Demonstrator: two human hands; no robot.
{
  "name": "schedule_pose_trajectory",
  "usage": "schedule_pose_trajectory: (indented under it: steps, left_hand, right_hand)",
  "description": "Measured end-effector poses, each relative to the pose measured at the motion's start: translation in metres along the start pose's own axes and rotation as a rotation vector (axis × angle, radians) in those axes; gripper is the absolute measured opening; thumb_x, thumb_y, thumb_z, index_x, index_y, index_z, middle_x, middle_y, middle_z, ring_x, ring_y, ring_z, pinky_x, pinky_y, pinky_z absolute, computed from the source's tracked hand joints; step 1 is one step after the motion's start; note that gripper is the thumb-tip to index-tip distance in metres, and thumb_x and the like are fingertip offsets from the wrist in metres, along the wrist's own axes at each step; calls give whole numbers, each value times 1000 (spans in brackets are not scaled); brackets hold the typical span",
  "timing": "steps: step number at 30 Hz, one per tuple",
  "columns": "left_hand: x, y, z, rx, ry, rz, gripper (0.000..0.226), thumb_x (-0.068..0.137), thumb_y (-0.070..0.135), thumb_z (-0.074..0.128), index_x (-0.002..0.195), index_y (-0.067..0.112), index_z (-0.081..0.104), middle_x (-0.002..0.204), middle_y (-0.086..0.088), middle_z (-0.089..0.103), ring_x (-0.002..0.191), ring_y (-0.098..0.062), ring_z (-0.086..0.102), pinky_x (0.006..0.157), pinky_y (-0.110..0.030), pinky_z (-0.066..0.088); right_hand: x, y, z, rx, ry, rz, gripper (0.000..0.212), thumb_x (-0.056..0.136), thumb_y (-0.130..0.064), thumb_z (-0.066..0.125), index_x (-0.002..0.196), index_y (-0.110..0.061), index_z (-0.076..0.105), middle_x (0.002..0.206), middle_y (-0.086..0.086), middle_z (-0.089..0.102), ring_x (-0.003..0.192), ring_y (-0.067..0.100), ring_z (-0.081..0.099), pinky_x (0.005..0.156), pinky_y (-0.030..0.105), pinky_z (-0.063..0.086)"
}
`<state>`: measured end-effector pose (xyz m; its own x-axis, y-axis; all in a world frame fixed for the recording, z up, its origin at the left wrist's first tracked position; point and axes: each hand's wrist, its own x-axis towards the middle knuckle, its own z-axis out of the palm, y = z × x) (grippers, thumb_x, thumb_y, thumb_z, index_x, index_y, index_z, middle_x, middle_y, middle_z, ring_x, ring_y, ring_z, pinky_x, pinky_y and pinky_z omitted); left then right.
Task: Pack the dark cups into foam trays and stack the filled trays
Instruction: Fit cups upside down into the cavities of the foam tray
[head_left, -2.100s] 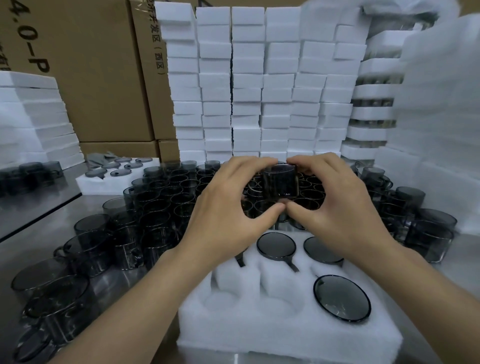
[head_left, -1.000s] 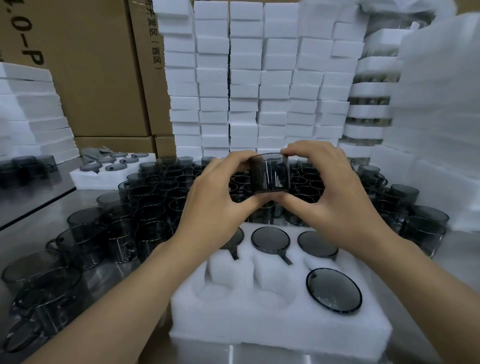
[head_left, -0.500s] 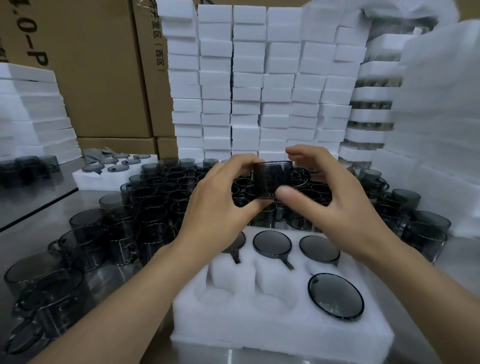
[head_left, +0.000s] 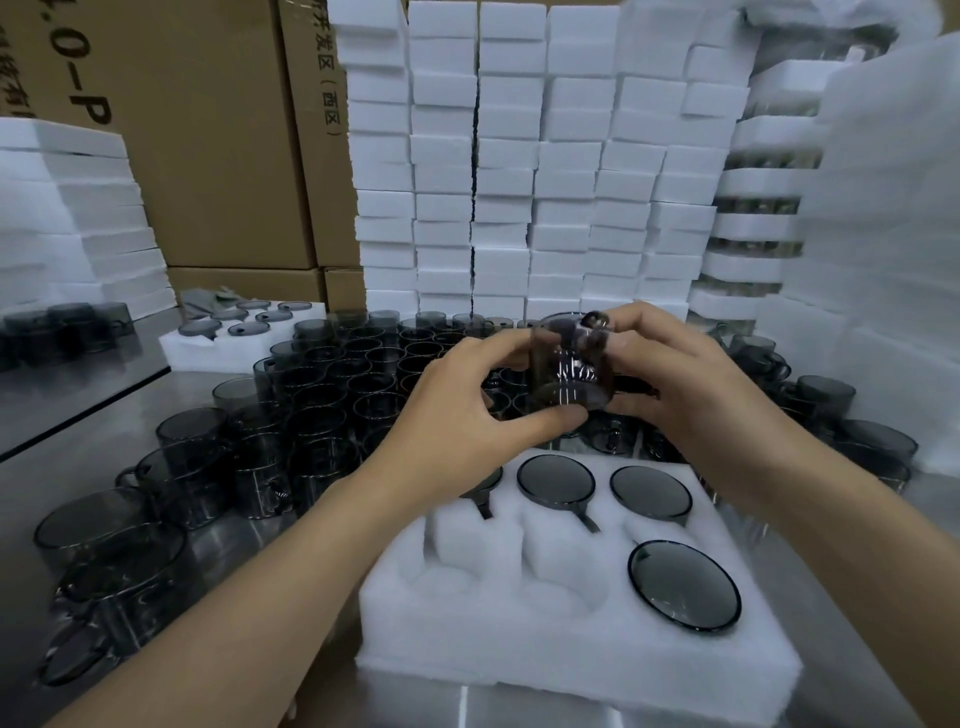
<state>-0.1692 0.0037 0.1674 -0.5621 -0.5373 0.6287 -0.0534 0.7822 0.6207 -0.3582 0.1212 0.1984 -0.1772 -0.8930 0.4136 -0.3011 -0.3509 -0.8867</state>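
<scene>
Loose cups (head_left: 322, 395) sit on the left, and our left hand (head_left: 457, 415) pinches the cup (head_left: 569, 371) in mid-air above the foam tray's (head_left: 571, 654) back edge. Versus half a second ago we've rotated it, and our right hand (head_left: 691, 395) is curled round its far side again. Four seated, two front pockets (head_left: 452, 582) free, so probably seating next.

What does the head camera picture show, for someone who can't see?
A left hand and right hand hold one dark cup by a white foam tray with four seated cups and two empty pockets. Loose cups and stacked foam blocks stand behind.
</scene>
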Motion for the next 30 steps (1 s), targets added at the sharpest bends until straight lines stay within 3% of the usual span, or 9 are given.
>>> schedule_pose_trajectory:
  steps: [2, 6, 12, 14, 17, 19, 23, 28, 30]
  left_hand:
    - [-1, 0, 0, 10, -15, -11, 64, 75, 67, 79, 136, 54, 63, 126, 22, 69, 125, 4, 59, 90, -27, 45]
    - [0, 1, -3, -114, -3, -25, 64, 72, 63, 83, 132, 51, 65, 124, 23, 70, 118, -3, 65, 82, -27, 48]
    - [3, 0, -4, -266, -48, -68, 63, 64, 54, 92, 124, 43, 74, 117, 6, 75, 83, -19, 76, 71, -23, 56]
    - [4, -1, -4, -311, -25, -92, 61, 66, 52, 90, 122, 33, 76, 110, 4, 77, 83, -30, 75, 85, -40, 63]
    - [4, -4, -4, -354, 10, -76, 48, 77, 55, 79, 114, 23, 77, 92, 6, 74, 78, -22, 70, 80, -31, 59]
    - [5, -3, -7, -421, 84, -86, 56, 88, 64, 59, 108, 15, 79, 85, 2, 74, 72, -18, 67, 66, -24, 49]
    - [10, -7, -11, -508, 318, -166, 61, 99, 59, 44, 92, 9, 79, 71, -7, 70, 56, -15, 60, 55, -21, 37]
    - [9, -12, -3, -378, 257, -82, 61, 100, 56, 50, 84, 4, 78, 66, -14, 67, 54, -16, 59, 58, -14, 42]
    - [9, -13, -2, -342, 234, -45, 62, 97, 59, 51, 82, 5, 77, 66, -17, 67, 55, -18, 59, 61, -19, 45]
  right_hand:
    - [-1, -2, 1, 33, -39, 29, 19, 93, -37, 71, 91, -20, 63, 113, 18, 75, 107, 29, 72, 98, 47, 56]
    - [-4, -5, 8, 17, 51, -14, 37, 86, -44, 84, 85, -15, 62, 113, 31, 69, 84, 23, 66, 73, 32, 58]
    - [-7, -10, 16, -41, -9, -38, 61, 92, -61, 70, 99, 0, 68, 103, 35, 62, 90, 38, 63, 89, 62, 49]
    - [-5, -10, 13, 63, -48, 10, 45, 92, -48, 64, 89, -4, 72, 96, 24, 66, 93, 30, 65, 90, 55, 50]
    - [-5, -14, 10, 215, -141, 50, 30, 87, -32, 54, 81, -10, 74, 89, 13, 67, 86, 24, 64, 79, 37, 52]
    - [-6, -16, 10, 164, -186, 45, 37, 82, -38, 66, 85, -1, 63, 81, 12, 62, 76, 21, 63, 67, 30, 53]
    - [-15, -18, 16, -131, -328, 36, 43, 77, -51, 82, 89, -19, 55, 74, 2, 58, 69, 19, 52, 62, 27, 45]
    - [-24, -26, 26, -346, -452, 12, 41, 75, -59, 85, 103, -33, 70, 93, 5, 72, 84, 31, 67, 79, 48, 57]
    - [-27, -31, 27, -404, -457, -7, 45, 73, -61, 86, 105, -33, 70, 93, -1, 71, 84, 23, 68, 79, 44, 58]
